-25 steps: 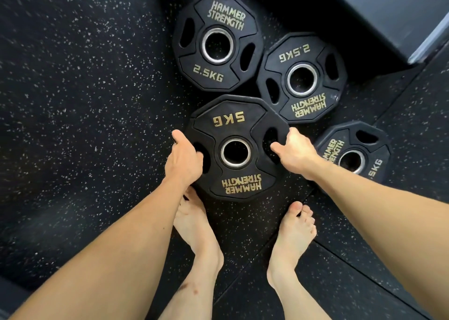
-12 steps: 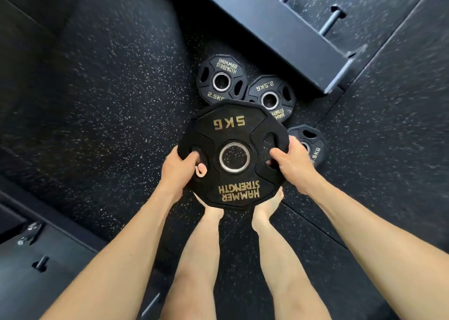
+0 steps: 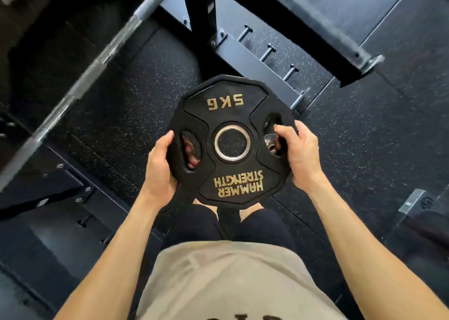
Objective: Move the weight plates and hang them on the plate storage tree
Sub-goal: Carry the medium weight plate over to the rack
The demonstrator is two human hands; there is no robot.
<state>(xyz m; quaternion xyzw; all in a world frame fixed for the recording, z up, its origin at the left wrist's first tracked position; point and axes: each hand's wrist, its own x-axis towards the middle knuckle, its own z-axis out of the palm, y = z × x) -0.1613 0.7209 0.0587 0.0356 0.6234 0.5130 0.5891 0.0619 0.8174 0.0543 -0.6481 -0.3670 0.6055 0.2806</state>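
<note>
Above the speckled black rubber floor (image 3: 136,106), a black rubber 5 kg weight plate (image 3: 230,142) rides flat at waist height, left hand (image 3: 159,166) and right hand (image 3: 300,154) curled through its side slots, steel storage pegs (image 3: 267,52) just ahead.

Both bare forearms reach forward from the lower corners toward 12 o'clock. The left hand (image 3: 159,168) curls round an edge at 9 o'clock, fingers showing through a slot. The right hand (image 3: 300,154) grips at 3 o'clock, thumb on top.
</note>
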